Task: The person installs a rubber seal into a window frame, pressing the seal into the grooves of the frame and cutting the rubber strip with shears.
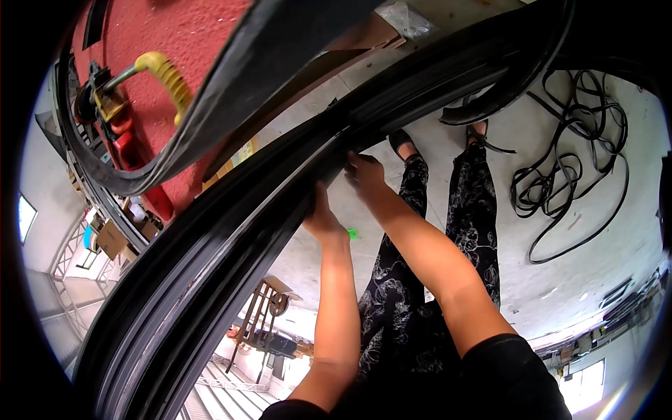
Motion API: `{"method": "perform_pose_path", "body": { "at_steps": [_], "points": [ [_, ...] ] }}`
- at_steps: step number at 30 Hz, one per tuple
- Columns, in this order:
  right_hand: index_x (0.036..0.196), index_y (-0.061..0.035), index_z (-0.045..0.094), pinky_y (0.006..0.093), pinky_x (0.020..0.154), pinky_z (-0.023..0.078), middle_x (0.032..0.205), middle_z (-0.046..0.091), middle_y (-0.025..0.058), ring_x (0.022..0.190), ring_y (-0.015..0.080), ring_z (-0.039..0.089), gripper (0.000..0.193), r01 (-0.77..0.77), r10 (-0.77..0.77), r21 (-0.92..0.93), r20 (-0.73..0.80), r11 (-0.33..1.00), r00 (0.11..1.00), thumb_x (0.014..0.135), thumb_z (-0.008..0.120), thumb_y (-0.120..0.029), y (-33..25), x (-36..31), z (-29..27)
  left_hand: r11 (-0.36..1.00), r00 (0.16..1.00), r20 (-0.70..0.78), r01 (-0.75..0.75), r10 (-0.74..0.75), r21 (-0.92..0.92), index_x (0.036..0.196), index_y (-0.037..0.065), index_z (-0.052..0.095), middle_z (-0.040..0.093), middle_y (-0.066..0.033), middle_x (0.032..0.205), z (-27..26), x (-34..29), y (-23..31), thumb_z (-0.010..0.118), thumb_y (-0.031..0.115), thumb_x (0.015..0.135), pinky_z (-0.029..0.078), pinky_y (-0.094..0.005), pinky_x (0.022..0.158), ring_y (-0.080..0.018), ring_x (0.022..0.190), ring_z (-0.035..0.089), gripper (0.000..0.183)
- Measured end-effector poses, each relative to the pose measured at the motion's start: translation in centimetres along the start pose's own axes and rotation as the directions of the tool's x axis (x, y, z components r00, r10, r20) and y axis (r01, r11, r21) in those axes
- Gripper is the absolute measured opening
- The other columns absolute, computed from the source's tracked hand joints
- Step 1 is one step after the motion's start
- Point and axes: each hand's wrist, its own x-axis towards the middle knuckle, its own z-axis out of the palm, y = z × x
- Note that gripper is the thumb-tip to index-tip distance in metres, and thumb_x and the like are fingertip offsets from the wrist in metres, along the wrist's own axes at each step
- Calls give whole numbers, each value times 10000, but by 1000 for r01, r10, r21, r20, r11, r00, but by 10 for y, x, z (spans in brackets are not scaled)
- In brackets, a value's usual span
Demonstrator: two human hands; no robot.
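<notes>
Both forearms are stretched forward — the left hand [323,218] is pressed under the black rubber strip [231,231], fingers curled onto it; the right hand [364,173] is clenched on its edge.

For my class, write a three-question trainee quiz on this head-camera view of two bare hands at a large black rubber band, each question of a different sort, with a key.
1. True or false: both the left hand and the right hand touch the wide black ribbed rubber band.
2. What lies on the pale concrete floor to the person's right: A) loose coiled black strips, B) a blue bucket, C) a ladder?
3. Fill in: the coiled spring handle on the red machine is ____ in colour.

Key: 1 true; 2 A; 3 yellow.
</notes>
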Motion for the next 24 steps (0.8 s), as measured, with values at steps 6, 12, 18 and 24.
{"method": "perform_pose_path", "body": {
  "at_steps": [6, 12, 18, 24],
  "points": [
    [931, -67, 625, 359, 596, 466, 733, 633, 87, 680, 254, 603, 156, -6, 14, -171, 43, 985, 999, 846, 627, -198, 9, 54, -8, 998, 999, 40, -28, 26, 62, 1163, 47, 582, 601, -21, 1130, 10, -8, -1, 671, 125, 876, 461, -293, 874, -125, 1029, 563, 311],
    [674, -10, 559, 291, 370, 321, 564, 534, 57, 424, 155, 465, 185, 140, -115, -359, 90, 923, 989, 781, 708, -34, -5, 45, 0, 982, 996, -30, 86, -82, 169, 1224, 31, 520, 597, -68, 1160, 11, -14, 16, 655, 158, 889, 472, -334, 906, -174, 1092, 561, 382],
    [649, -8, 550, 294, 369, 309, 558, 540, 60, 431, 141, 460, 202, 4, -29, -211, -116, 977, 993, 761, 718, -20, -11, 36, 5, 828, 818, 302, 326, -489, 457, 1264, -19, 482, 657, -120, 1058, 12, -42, 62, 589, 255, 929, 498, -287, 831, -191, 984, 624, 447],
    [804, 21, 646, 294, 432, 440, 688, 618, 90, 502, 167, 560, 30, 18, -26, -95, -87, 995, 996, 791, 662, -2, -28, 17, -4, 186, 512, 832, -858, 214, 479, 1067, 25, 636, 638, -159, 1004, 66, -18, 54, 539, 58, 872, 483, -365, 808, -331, 939, 602, 220]
  ]
}}
